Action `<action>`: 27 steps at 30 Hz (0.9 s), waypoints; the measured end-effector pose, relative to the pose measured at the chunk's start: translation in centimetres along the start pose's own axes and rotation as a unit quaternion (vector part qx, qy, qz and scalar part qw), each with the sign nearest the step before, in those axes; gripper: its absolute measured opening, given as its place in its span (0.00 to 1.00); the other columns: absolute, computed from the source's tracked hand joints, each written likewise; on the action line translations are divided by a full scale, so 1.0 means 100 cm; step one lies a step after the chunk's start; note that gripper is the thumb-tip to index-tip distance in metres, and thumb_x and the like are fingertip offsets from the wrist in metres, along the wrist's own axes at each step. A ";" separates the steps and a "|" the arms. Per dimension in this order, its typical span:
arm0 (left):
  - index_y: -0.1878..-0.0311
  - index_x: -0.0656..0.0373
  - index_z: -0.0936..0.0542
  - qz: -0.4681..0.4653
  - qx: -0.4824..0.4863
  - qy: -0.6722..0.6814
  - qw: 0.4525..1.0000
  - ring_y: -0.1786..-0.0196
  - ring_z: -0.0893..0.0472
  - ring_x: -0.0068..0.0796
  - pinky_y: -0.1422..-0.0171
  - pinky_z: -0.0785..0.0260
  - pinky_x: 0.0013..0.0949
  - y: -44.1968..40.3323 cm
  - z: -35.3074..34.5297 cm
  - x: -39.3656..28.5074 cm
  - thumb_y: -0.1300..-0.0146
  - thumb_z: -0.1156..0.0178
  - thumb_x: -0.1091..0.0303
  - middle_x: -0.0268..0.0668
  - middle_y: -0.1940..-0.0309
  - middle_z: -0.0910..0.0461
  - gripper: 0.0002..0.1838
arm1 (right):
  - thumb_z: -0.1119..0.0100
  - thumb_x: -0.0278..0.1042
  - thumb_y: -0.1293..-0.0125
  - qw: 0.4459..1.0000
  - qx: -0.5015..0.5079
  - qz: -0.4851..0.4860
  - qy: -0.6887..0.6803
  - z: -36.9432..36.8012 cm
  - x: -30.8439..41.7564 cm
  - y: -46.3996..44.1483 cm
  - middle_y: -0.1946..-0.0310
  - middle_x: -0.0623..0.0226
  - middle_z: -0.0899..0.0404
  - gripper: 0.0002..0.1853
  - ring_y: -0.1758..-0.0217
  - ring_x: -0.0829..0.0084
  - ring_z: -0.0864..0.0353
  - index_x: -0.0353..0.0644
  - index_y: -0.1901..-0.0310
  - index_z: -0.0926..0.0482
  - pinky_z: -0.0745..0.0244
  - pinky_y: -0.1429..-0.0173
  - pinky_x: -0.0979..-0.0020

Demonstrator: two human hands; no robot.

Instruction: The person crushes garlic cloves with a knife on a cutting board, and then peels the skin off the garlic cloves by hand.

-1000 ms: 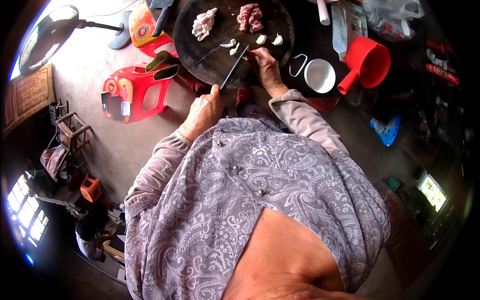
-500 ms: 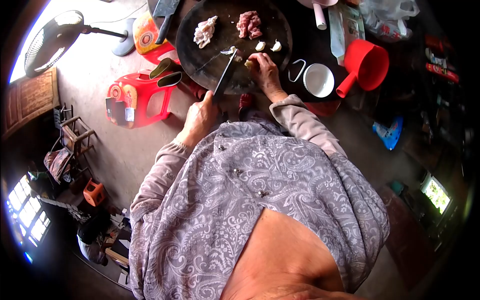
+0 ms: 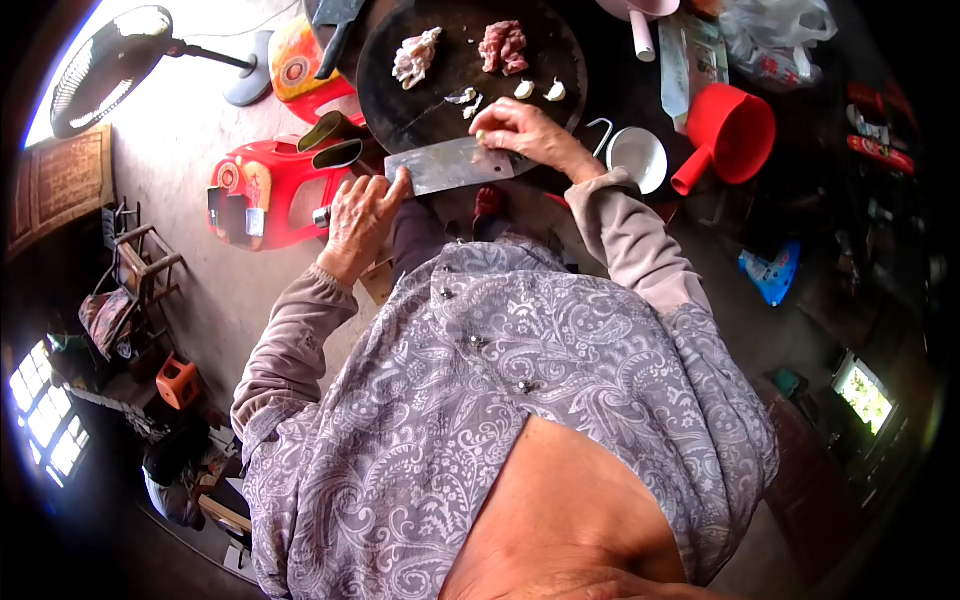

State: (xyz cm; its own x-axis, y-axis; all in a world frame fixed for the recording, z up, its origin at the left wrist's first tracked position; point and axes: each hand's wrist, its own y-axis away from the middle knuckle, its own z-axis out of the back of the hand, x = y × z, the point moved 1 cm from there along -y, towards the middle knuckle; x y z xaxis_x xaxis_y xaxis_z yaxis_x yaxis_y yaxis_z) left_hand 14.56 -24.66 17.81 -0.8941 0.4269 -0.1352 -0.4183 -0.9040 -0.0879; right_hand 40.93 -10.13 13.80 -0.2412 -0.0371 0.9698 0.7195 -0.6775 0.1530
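My left hand [image 3: 360,222] is closed round the handle of a cleaver [image 3: 440,168], whose broad blade lies flat toward the viewer near the board's front edge. Over the blade's far end, my right hand [image 3: 530,133] pinches a small yellowish piece [image 3: 482,136], partly hidden by the fingers. On the round dark chopping board [image 3: 420,115] sit pale meat pieces [image 3: 415,60], a pile of pinkish-red meat [image 3: 503,48] and two garlic cloves [image 3: 540,91]. Thin whitish scraps [image 3: 468,100] lie between the meat and my right hand.
A white enamel mug [image 3: 637,158] and a red dipper [image 3: 730,135] stand right of the board. Another knife [image 3: 335,35] rests at the upper left. Red stools [image 3: 270,195] and a fan [image 3: 115,70] are on the left; plastic bags [image 3: 775,35] lie at upper right.
My left hand has moved left and turned the cleaver from edge-on over the board to flat in front of it. My right hand has shifted slightly over the blade.
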 end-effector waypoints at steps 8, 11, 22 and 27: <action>0.42 0.52 0.26 0.061 -0.020 0.014 0.998 0.61 0.22 0.34 0.57 0.31 0.39 -0.002 0.016 0.022 0.41 0.42 0.72 0.33 0.68 0.25 0.22 | 0.36 0.31 0.35 0.990 -0.140 -0.012 0.026 0.002 -0.053 -0.006 0.66 0.64 0.23 0.07 0.62 0.72 0.21 0.41 0.57 0.18 0.25 0.55 0.71; 0.43 0.52 0.28 0.127 -0.046 -0.006 0.991 0.59 0.20 0.38 0.56 0.31 0.43 -0.028 0.012 0.056 0.40 0.42 0.70 0.37 0.67 0.23 0.20 | 0.34 0.33 0.36 0.983 -0.176 -0.022 0.055 -0.006 -0.057 0.005 0.67 0.64 0.22 0.08 0.60 0.70 0.21 0.41 0.58 0.18 0.26 0.55 0.69; 0.39 0.50 0.28 0.108 -0.046 -0.037 0.992 0.57 0.20 0.40 0.52 0.32 0.46 -0.143 -0.075 0.174 0.35 0.48 0.68 0.38 0.64 0.20 0.20 | 0.36 0.25 0.38 0.979 -0.199 -0.032 0.022 -0.036 -0.024 0.017 0.65 0.66 0.24 0.07 0.62 0.73 0.21 0.40 0.58 0.19 0.25 0.58 0.72; 0.32 0.44 0.31 0.108 -0.072 -0.047 0.990 0.53 0.22 0.39 0.48 0.34 0.46 -0.139 -0.091 0.178 0.35 0.48 0.69 0.36 0.61 0.21 0.26 | 0.37 0.22 0.38 0.977 -0.203 -0.063 -0.009 -0.043 -0.024 0.019 0.64 0.68 0.26 0.07 0.65 0.78 0.21 0.39 0.58 0.20 0.24 0.59 0.75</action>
State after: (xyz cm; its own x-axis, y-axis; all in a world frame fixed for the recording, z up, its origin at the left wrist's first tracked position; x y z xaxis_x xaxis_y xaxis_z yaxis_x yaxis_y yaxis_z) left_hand 5.91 -4.35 7.68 -0.9739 0.2147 -0.0740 -0.1954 -0.9583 -0.2086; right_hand 40.12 -14.49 11.00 -0.2961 0.0759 0.9521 0.3659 -0.9118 0.1865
